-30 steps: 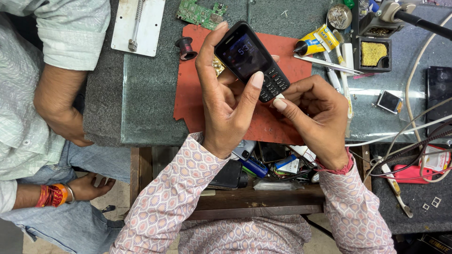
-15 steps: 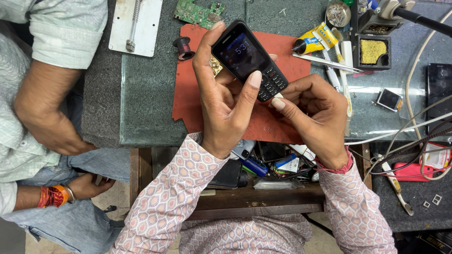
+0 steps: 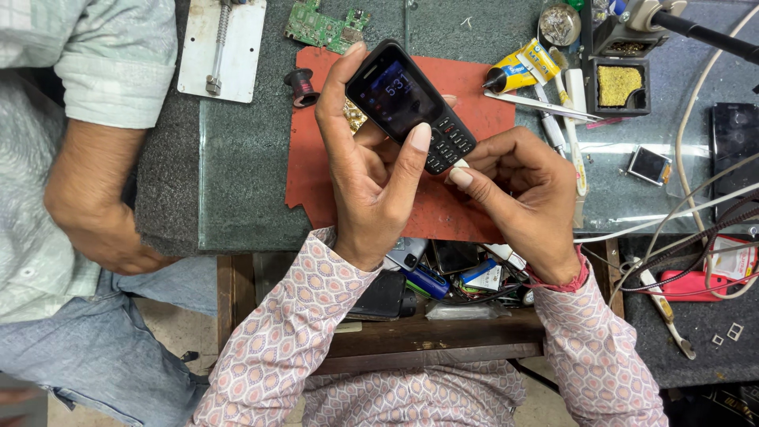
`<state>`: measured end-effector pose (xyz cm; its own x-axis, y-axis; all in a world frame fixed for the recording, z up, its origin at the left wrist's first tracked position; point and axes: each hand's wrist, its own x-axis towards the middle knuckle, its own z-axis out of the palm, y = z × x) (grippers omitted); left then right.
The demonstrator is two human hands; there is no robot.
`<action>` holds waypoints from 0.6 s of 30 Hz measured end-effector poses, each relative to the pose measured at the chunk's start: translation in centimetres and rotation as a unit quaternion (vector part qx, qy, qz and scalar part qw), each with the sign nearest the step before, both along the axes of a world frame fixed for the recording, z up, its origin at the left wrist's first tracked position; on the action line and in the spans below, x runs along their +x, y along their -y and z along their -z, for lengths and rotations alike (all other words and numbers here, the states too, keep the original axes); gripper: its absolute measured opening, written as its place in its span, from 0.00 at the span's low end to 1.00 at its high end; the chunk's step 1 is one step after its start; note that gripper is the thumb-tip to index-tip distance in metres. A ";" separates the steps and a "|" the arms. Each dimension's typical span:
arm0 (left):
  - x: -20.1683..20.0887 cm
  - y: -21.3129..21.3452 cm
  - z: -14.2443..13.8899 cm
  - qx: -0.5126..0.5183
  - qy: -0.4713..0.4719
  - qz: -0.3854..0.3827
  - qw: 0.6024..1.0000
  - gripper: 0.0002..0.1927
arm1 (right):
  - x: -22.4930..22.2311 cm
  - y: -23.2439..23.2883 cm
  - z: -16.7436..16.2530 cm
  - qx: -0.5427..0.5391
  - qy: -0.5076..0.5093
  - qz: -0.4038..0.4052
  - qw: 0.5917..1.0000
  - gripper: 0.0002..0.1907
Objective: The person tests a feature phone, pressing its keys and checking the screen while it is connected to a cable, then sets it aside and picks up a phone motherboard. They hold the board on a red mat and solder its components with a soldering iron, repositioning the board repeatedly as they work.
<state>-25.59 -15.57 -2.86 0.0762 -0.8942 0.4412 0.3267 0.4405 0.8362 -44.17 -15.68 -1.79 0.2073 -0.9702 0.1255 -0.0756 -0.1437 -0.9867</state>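
Left hand point(image 3: 371, 182) grips lit keypad phone point(image 3: 407, 103) above red mat point(image 3: 466, 87); right hand point(image 3: 518, 194) pinches its bottom edge; phone assembled, powered.

A mat point(image 3: 466, 103) lies on the bench point(image 3: 245, 158); a circuit board point(image 3: 324, 28) sits behind it, a glue tube point(image 3: 518, 69) right, an open drawer point(image 3: 443, 285) in front.

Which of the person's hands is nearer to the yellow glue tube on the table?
Right. The right hand is just below the yellow glue tube, its fingers at the phone's lower end. The left hand holds the phone further left of the tube.
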 end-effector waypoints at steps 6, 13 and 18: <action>-0.3 0.0 0.2 0.001 -0.009 0.003 1.000 0.35 | -0.2 -0.1 -0.2 -0.004 -0.007 -0.002 1.000 0.09; -0.6 -0.3 0.3 0.002 0.007 -0.011 1.000 0.35 | -0.5 -0.3 -0.3 -0.005 -0.005 -0.007 1.000 0.09; -0.7 -0.4 0.2 0.003 0.006 -0.010 1.000 0.35 | -0.6 -0.3 -0.3 -0.006 0.000 -0.011 1.000 0.09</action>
